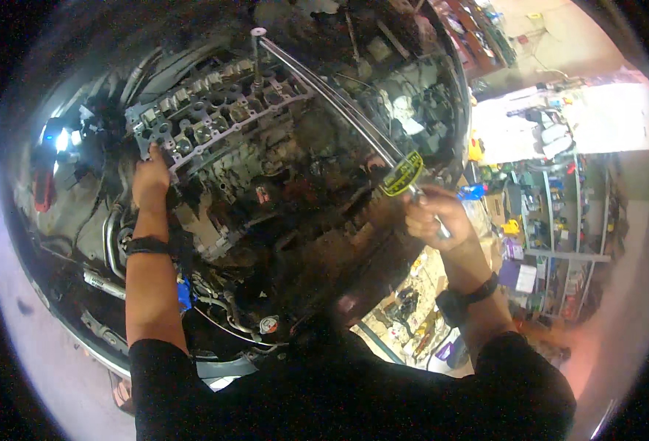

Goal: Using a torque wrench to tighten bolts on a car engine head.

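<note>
My right hand (436, 213) is closed round the metal handle of a beam torque wrench (339, 105), just behind its yellow-green scale plate (405, 174). The long shaft slants up and left to the wrench's head, where an extension bar (257, 70) points down into the far right part of a silver cylinder head (225, 134). At the near left end of that cylinder head, my left hand (152, 180) grips the corner, with one digit lying on top. Its other fingers are partly hidden. The socket's contact with a bolt is too small to make out.
The dark engine bay surrounds the cylinder head, with hoses and a radiator cap (268, 324) at the near side. A bright work lamp (63, 140) shines at the left. To the right are a cluttered bench and shelves (567, 257) of parts.
</note>
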Demonstrator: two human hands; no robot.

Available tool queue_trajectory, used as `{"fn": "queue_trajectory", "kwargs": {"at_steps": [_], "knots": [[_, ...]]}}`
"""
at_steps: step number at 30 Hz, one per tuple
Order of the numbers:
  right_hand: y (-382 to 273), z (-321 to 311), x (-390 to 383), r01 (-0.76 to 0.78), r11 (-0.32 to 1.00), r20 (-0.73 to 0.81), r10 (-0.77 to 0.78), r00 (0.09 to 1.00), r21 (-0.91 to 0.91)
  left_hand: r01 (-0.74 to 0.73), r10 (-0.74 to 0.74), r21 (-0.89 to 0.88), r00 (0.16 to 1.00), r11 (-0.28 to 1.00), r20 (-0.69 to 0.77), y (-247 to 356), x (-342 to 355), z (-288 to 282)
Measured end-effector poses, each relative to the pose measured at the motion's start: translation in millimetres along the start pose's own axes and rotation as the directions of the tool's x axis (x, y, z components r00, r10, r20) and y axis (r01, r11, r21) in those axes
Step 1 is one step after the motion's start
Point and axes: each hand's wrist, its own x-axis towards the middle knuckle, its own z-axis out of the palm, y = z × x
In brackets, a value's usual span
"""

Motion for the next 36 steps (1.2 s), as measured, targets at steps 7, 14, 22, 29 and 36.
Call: {"fn": "queue_trajectory", "kwargs": {"at_steps": [7,14,22,29,36], "knots": [[31.4,39.0,1.3,0.081,0.997,-0.087,-0.082,0.993,-0.014,-0.071,0.070,-0.058,0.997,0.996,-0.013,0.8,3.1,2.0],[69.1,70.5,5.8,0.121,0.992,-0.084,-0.117,0.990,0.039,-0.163,0.163,0.003,0.987,0.987,0.012,-14.0,18.9,4.7],[88.7,100.4,21.1,0.164,0.985,-0.077,-0.159,0.984,0.061,-0.168,0.165,-0.054,0.985,0.984,-0.041,-22.4,35.1,25.2],[123.9,129.0,34.7,0.166,0.962,-0.072,-0.154,0.986,0.217,-0.124,0.126,-0.048,0.991,0.991,0.051,-12.7,27.2,15.5],[62.2,72.6,12.4,0.058,0.982,-0.109,-0.078,0.991,-0.179,-0.118,0.119,0.127,0.993,0.985,0.000,-22.5,50.0,16.2]]}}
